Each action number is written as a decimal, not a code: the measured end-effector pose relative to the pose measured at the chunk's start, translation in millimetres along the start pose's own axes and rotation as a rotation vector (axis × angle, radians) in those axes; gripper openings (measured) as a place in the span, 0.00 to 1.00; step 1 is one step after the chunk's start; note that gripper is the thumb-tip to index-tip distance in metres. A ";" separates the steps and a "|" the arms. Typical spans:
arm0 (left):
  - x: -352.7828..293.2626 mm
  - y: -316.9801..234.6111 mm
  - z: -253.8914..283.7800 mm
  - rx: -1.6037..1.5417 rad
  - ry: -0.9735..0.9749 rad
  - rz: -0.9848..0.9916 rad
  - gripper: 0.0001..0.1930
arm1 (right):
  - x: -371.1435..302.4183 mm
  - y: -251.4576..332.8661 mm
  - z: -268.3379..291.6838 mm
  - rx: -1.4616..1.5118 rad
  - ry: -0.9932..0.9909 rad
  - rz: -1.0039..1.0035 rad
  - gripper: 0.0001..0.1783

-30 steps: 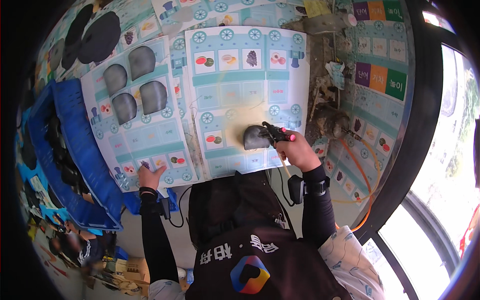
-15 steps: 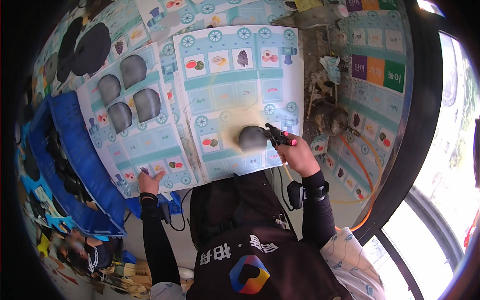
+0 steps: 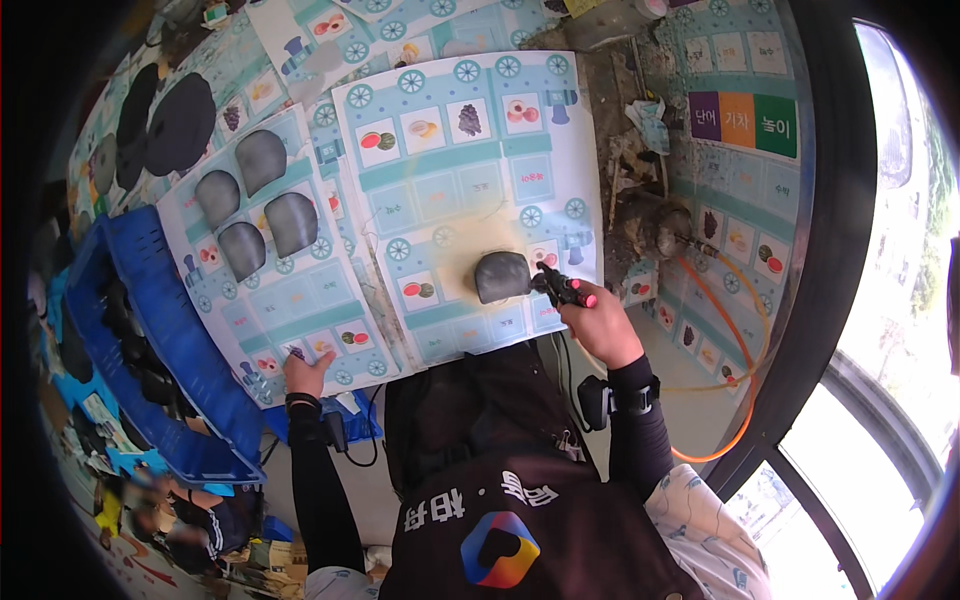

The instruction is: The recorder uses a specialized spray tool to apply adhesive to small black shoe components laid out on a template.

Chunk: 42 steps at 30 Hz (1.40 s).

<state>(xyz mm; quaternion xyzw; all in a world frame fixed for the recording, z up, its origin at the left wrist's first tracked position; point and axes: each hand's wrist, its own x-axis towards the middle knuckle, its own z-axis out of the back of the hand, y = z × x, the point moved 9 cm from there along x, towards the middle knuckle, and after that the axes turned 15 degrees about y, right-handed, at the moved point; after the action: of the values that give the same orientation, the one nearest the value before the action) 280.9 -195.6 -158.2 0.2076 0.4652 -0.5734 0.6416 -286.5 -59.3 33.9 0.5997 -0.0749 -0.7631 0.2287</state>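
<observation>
My right hand (image 3: pixel 604 328) is closed around a small black spray gun (image 3: pixel 563 287) with pink knobs. Its nozzle points left at a dark grey, rounded pad-like piece (image 3: pixel 503 278), close beside that piece's right edge. The piece lies on a printed sheet (image 3: pixel 440 215) with fruit pictures and a yellowish stain around the piece. At the near edge of the left printed sheet (image 3: pixel 300 318), my left hand (image 3: pixel 308 372) rests with the thumb spread and nothing held. Several similar grey pieces (image 3: pixel 291 224) lie on that sheet's upper half.
A blue crate (image 3: pixel 185 350) with dark pieces inside stands at the left. Flat black ovals (image 3: pixel 182 123) lie at the far left. Right of the sheets are a dirty metal fitting (image 3: pixel 665 232) and an orange hose (image 3: pixel 745 420). A window frame (image 3: pixel 835 300) runs along the right.
The spray gun has shifted slightly down and right relative to the grey piece. A pale haze over the piece's lower edge is gone. My left hand stays at the sheet's edge.
</observation>
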 end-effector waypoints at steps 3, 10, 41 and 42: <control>-5.5 5.1 2.0 0.001 -0.016 0.025 0.31 | -8.9 -7.7 -11.0 0.063 -0.015 -0.010 0.17; -9.9 7.8 5.8 0.081 -0.049 0.006 0.30 | 2.5 7.1 -37.5 0.212 -0.055 0.224 0.09; 5.3 -105.1 -37.3 -0.109 0.263 -0.249 0.22 | -80.3 -40.9 -94.1 0.385 -0.283 0.451 0.14; 14.4 -64.7 -29.1 -0.219 0.268 -0.219 0.21 | -82.4 -50.2 -90.2 0.384 -0.314 0.432 0.14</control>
<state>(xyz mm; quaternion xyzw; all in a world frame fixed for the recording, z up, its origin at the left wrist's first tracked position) 209.1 -196.7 -166.9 0.1591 0.6256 -0.5532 0.5266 -199.3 35.7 62.7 0.4773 -0.3773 -0.7519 0.2538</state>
